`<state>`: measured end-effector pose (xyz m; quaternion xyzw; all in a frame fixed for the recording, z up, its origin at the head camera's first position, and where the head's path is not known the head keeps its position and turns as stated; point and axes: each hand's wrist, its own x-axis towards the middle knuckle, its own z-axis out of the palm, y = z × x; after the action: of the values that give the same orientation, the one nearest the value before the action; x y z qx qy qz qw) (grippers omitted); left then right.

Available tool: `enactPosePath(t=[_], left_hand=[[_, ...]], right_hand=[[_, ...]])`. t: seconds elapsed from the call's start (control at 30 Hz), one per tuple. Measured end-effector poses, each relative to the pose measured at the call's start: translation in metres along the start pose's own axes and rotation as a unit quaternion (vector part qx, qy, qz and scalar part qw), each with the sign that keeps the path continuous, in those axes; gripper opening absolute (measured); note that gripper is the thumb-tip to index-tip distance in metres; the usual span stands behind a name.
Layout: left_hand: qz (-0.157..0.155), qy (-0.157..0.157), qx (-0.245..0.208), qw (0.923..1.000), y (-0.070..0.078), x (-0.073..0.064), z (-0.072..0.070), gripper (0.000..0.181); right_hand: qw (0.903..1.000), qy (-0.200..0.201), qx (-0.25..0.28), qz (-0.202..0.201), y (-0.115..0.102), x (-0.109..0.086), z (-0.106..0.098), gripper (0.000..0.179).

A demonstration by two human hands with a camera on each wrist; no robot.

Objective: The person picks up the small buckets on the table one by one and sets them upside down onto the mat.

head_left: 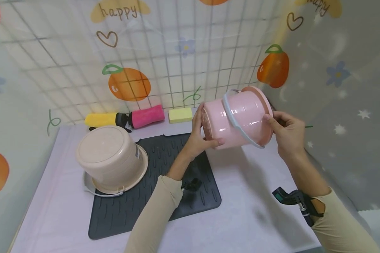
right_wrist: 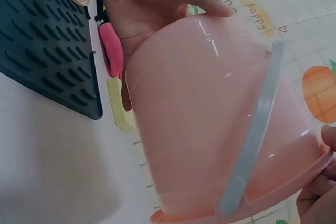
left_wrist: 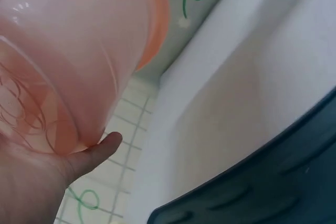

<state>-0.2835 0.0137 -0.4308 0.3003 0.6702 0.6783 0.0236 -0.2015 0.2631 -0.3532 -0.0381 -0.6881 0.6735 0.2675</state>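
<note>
Both hands hold a pink bucket [head_left: 215, 123] on its side in the air, its base toward the left and its rim toward the right. My left hand [head_left: 197, 135] grips the base end, thumb along the lower side and fingers over the far edge. At the rim, my right hand [head_left: 288, 133] pinches the lip between thumb and curled fingers. A pale blue handle [right_wrist: 254, 129] lies across the bucket's side. In the left wrist view, the ridged base [left_wrist: 26, 103] faces the left palm.
A beige bucket [head_left: 101, 154] stands upside down on a dark ridged mat [head_left: 196, 196] at left. Behind lie a yellow roll [head_left: 101, 119], a pink roll [head_left: 147, 116] and a pale yellow sponge [head_left: 180, 115]. A wire grid with a printed curtain rises at the back.
</note>
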Motion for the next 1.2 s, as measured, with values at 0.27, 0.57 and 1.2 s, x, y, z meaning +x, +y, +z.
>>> enactPosePath(t=[0.27, 0.57, 1.2], left_hand=[[-0.025, 0.002, 0.028, 0.9993, 0.005, -0.001, -0.009, 0.131], [-0.081, -0.030, -0.015, 0.9961, 0.005, -0.008, -0.020, 0.126], [-0.065, 0.044, 0.097, 0.9921, 0.049, -0.045, -0.080, 0.116]], right_hand=[[0.9986, -0.048, -0.010, 0.017, 0.003, 0.000, -0.004, 0.027], [0.9802, -0.145, -0.135, 0.011, 0.003, -0.002, -0.009, 0.037], [0.9683, -0.182, -0.170, -0.020, 0.013, -0.015, -0.008, 0.028]])
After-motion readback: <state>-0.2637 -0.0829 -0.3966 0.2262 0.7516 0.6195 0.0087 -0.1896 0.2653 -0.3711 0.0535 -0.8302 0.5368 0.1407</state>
